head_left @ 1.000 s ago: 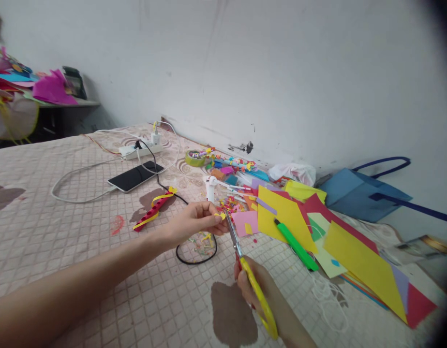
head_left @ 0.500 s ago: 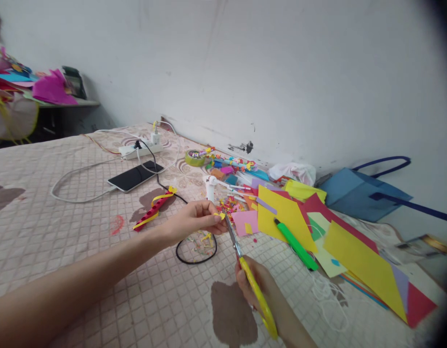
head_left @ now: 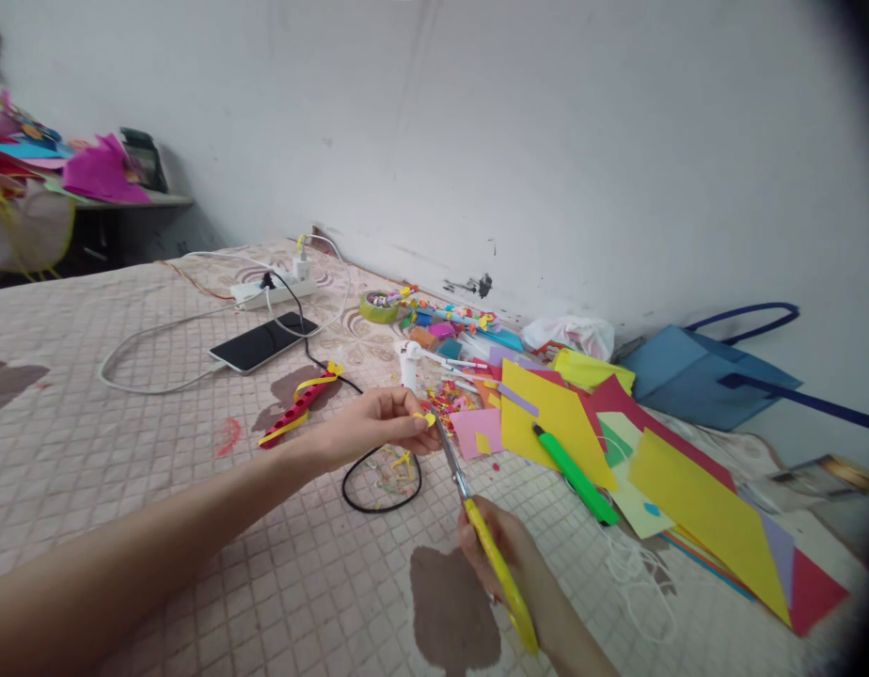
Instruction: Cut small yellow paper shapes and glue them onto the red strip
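Between thumb and fingers, my left hand (head_left: 392,420) pinches a small yellow piece of paper (head_left: 429,418). My right hand (head_left: 501,545) is wrapped round the yellow handles of a pair of scissors (head_left: 459,475). The blade tips point away from me and reach the edge of the paper piece; I cannot tell whether they touch it. Left of my left hand lies a red strip with dark dots and a yellow ribbon (head_left: 300,409). Just beyond my fingers are a white glue gun (head_left: 408,365) and a heap of tiny coloured scraps (head_left: 449,400).
Coloured paper sheets (head_left: 547,423) and a green cutter (head_left: 576,477) lie to the right. A blue bag (head_left: 703,376) leans by the wall. At the left are a phone (head_left: 263,342) on a cable and a power strip (head_left: 276,290). A black cord (head_left: 382,511) loops below my left hand.
Both hands stay almost where they were. The scissor handles look slightly closer together than before, and the yellow piece has shifted very little.
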A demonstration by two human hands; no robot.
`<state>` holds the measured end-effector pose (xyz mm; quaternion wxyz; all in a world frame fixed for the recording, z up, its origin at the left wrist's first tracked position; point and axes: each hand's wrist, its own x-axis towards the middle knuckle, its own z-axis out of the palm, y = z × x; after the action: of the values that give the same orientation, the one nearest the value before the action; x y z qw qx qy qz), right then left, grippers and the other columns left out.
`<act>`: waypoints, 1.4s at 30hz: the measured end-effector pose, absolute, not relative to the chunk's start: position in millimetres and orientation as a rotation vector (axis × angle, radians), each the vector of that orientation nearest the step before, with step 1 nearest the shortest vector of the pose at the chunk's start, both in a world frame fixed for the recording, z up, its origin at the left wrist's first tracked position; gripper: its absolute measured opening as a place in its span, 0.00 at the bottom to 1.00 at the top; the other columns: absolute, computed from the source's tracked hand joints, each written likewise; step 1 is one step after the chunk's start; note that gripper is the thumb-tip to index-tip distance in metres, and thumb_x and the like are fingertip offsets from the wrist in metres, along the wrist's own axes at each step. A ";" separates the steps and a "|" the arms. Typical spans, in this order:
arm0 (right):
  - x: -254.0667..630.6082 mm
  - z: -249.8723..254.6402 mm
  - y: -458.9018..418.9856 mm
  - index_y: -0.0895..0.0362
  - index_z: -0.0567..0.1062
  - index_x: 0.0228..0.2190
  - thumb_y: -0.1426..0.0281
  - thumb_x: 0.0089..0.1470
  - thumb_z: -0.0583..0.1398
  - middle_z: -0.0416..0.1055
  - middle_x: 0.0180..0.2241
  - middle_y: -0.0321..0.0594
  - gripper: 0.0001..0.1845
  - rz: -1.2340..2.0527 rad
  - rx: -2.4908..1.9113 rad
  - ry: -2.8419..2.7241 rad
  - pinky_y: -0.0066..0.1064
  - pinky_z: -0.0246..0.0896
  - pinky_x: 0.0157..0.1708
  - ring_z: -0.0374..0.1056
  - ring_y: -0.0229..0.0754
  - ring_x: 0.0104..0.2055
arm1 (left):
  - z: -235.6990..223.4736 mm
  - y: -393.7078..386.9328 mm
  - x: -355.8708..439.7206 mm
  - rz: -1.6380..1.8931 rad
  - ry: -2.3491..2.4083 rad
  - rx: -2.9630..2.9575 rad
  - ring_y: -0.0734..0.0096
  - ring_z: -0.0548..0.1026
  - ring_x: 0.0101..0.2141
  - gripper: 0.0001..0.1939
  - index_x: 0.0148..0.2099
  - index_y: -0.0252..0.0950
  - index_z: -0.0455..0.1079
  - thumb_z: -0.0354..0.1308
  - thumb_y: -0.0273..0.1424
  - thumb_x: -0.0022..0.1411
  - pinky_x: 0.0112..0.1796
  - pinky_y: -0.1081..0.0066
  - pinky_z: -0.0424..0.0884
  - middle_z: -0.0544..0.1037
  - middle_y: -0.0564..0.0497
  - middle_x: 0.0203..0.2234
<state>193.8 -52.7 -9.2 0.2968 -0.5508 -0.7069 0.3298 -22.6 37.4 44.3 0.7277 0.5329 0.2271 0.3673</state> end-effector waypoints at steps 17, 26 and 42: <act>191.3 3.2 -56.4 0.56 0.62 0.24 0.54 0.55 0.47 0.55 0.18 0.32 0.20 0.940 -1.504 -1.962 0.25 0.48 0.19 0.54 0.34 0.19 | 38.6 39.6 -22.1 0.820 0.464 1.181 0.71 0.78 0.33 0.08 0.32 0.31 0.65 0.60 0.30 0.57 0.37 0.71 0.73 0.80 0.47 0.30; 191.8 -5.9 -54.6 0.55 0.62 0.23 0.52 0.54 0.48 0.55 0.18 0.32 0.20 0.817 -1.504 -1.947 0.25 0.48 0.20 0.53 0.35 0.20 | 35.8 38.7 -20.4 0.850 0.473 1.186 0.72 0.78 0.32 0.08 0.33 0.31 0.66 0.59 0.31 0.57 0.38 0.70 0.73 0.80 0.47 0.29; 192.9 -7.7 -53.7 0.55 0.59 0.21 0.50 0.52 0.51 0.51 0.16 0.28 0.22 0.920 -1.460 -1.891 0.24 0.45 0.17 0.49 0.32 0.17 | 42.9 39.9 -24.0 0.794 0.488 1.171 0.70 0.79 0.33 0.09 0.31 0.32 0.64 0.61 0.30 0.56 0.37 0.71 0.73 0.80 0.47 0.30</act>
<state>192.9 -53.7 -7.7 0.2869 -0.5462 -0.7076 0.3444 -24.0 39.9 42.9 0.7329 0.5324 0.2219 0.3609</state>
